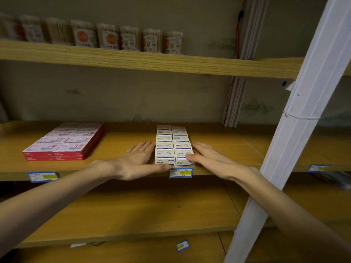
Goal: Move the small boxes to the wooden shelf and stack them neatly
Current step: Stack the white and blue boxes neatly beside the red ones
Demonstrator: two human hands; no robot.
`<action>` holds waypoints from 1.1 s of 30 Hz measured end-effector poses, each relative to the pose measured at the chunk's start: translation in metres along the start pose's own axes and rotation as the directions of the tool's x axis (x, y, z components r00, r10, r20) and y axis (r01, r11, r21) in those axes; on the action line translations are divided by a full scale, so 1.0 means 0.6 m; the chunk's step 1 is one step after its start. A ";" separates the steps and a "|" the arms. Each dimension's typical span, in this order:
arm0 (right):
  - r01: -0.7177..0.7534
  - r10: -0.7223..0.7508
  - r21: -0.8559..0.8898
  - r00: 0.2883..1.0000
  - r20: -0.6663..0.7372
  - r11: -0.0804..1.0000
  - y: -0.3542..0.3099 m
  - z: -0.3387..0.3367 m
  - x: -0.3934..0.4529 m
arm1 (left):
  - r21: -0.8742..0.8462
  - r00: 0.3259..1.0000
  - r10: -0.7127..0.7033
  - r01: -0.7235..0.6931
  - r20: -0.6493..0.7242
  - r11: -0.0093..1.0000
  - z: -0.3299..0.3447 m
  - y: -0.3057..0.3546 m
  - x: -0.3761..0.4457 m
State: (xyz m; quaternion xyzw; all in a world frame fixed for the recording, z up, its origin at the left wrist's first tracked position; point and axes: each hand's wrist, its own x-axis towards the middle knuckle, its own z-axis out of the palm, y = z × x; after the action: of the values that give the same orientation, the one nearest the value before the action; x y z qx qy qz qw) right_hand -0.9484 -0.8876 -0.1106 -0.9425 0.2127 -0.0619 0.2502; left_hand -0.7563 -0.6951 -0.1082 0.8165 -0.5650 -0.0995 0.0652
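Note:
Several small white boxes with blue print [173, 142] lie in two tight columns on the middle wooden shelf [125, 135], running from its front edge toward the wall. My left hand [139, 158] lies flat against the left side of the columns, fingers straight, thumb along the front edge. My right hand [206, 158] presses flat against the right side, its thumb resting on the nearest right box. Neither hand grips a box.
A flat block of red and white boxes [64, 142] sits at the left of the same shelf. Packs of cotton swabs [106, 37] line the upper shelf. A white slanted post [296, 118] crosses at right. Price labels [180, 172] hang on the shelf edge.

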 end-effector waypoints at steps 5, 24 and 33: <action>0.087 -0.086 -0.186 0.996 0.009 0.979 -0.010 0.005 0.016 | 0.043 0.999 -0.011 0.009 0.052 0.999 -0.002 0.002 0.014; 0.067 -0.067 -0.280 0.998 0.009 0.958 -0.001 0.017 0.026 | 0.061 0.995 -0.073 0.069 0.063 0.996 -0.006 0.026 0.010; -0.145 0.143 -0.105 0.989 -0.030 0.984 -0.036 -0.045 0.035 | -0.037 0.984 -0.177 0.176 -0.013 0.984 -0.065 0.022 0.033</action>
State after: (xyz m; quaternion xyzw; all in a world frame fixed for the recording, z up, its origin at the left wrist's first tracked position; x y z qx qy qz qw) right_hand -0.9277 -0.8919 -0.0761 -0.9359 0.2862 -0.0427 0.2008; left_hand -0.7524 -0.7186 -0.0695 0.8629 -0.4879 -0.1081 0.0754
